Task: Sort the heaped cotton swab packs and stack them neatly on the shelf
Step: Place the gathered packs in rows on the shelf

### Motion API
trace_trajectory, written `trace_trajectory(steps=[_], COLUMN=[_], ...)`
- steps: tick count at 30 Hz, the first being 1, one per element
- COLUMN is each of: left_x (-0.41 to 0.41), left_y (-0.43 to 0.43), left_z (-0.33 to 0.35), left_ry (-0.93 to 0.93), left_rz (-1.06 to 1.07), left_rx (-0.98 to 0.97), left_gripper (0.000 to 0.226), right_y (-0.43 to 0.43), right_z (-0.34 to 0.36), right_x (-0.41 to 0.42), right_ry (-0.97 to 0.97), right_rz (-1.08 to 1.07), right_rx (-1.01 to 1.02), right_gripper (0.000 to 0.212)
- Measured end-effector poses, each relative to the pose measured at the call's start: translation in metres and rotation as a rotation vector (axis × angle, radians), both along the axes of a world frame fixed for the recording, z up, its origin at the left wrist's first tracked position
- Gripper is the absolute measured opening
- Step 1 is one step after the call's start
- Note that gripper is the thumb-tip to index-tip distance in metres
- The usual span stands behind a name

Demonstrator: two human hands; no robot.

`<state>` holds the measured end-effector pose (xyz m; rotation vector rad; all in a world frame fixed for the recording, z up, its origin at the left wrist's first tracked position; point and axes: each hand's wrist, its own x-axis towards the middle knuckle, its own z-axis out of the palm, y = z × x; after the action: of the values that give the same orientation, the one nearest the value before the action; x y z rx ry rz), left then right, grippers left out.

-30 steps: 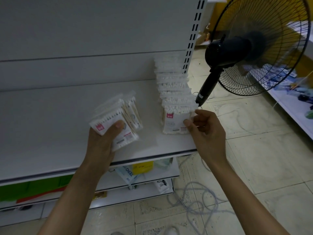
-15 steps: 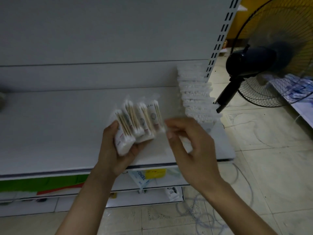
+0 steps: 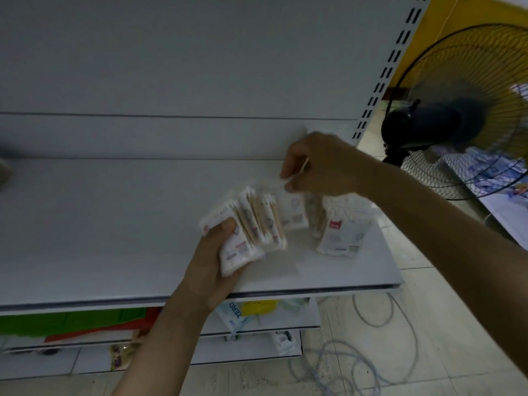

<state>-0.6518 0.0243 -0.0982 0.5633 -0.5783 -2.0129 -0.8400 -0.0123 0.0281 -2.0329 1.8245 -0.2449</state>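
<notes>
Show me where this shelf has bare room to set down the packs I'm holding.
Widest bare stretch: the shelf from the left hand leftward, between back panel and front edge. A narrower strip lies in front of the standing row of packs. Crowded: the right end, where the right hand pinches a single pack beside the fanned packs.

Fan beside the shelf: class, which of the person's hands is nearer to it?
Right. The right hand, pinching a pack, is just left of the fan; the left hand is lower and farther left, gripping a bundle of packs.
</notes>
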Motion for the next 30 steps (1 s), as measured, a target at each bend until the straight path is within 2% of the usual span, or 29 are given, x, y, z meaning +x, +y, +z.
trace_trajectory(steps=[4,7,10,17,23,30], left_x=[0.001,0.003,0.002,0.004,0.004,0.005], left_y=[-0.009,-0.009,-0.008,-0.006,-0.011,-0.013], left_z=[-0.001,0.001,0.002,0.002,0.000,-0.001], left_ry=[0.167,0.195,0.206,0.226,0.211,0.191], left_rz=[0.037,-0.003,-0.018,0.006,-0.001,0.020], left_rx=[-0.003,0.053,0.093,0.128,0.117,0.131], left_gripper=[0.060,0.067,0.072,0.074,0.073,0.074], right_y=[-0.036,-0.061,-0.076,-0.089,-0.098,-0.098], right_z=[0.016,0.005,-0.013,-0.034,-0.042,-0.034], right_x=[-0.024,-0.032,-0.036,-0.044,-0.038,-0.024], right_ry=[-0.057,-0.035,0.101,0.426,0.695,0.846], right_rz=[-0.179,-0.170,-0.095,-0.003,0.004,-0.061], right_rx=[-0.311,-0.368,-0.416,-0.536,-0.506,-0.383], right_gripper=[0.017,0.019,0.007,0.010,0.014,0.017])
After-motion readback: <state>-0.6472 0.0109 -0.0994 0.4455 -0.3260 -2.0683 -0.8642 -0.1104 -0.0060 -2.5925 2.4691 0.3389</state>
